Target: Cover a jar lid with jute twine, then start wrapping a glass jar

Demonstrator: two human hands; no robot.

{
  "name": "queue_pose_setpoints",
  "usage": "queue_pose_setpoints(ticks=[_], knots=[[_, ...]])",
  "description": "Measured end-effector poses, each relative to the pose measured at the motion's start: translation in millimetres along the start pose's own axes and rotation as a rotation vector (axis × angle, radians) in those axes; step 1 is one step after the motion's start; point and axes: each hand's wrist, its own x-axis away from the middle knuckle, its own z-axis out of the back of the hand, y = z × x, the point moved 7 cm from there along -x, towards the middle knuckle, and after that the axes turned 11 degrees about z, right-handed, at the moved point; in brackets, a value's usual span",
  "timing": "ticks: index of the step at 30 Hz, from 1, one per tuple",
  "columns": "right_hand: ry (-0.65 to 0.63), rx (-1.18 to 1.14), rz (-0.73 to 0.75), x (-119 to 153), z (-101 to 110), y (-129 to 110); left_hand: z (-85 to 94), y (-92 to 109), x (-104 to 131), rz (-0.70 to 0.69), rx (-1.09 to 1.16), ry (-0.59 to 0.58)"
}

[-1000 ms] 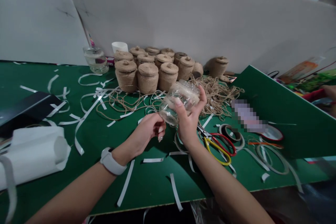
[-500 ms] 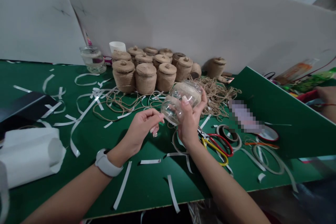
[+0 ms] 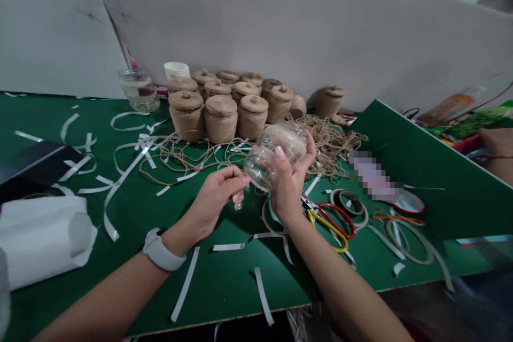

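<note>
A clear glass jar [image 3: 262, 157] is held tilted above the green table by my right hand [image 3: 289, 181], thumb on the near side and fingers behind it. My left hand [image 3: 220, 195], with a pale watch band [image 3: 162, 250] at the wrist, pinches its thumb and forefinger close to the jar's lower end. Whatever sits in that pinch is too small to make out. Just right of my right wrist lie scissors with red and yellow handles [image 3: 331, 224]. Loose jute twine [image 3: 328, 144] is heaped beyond the jar.
Several twine-wrapped lidded jars [image 3: 221, 120] stand along the back wall, with another glass jar [image 3: 138, 91] at left. White strips [image 3: 186, 283] litter the table. Tape rolls [image 3: 348, 206] lie right, before a green divider [image 3: 441, 181]. Another person's hand [image 3: 499, 144] shows beyond it.
Both hands keep nearly the same pose around the glass jar. The jar looks slightly turned, and the whole view has shifted a little.
</note>
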Motion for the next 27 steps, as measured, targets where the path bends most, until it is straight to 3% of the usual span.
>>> queue_pose_setpoints(ticks=[19, 27], knots=[[0.009, -0.069, -0.028, 1.8, -1.9, -3.8, -2.1, -0.5, 0.5, -0.027, 0.03, -0.034], [-0.001, 0.006, -0.026, 1.7, -0.2, -4.3, -2.2, -1.4, 0.3, -0.023, 0.051, -0.04]])
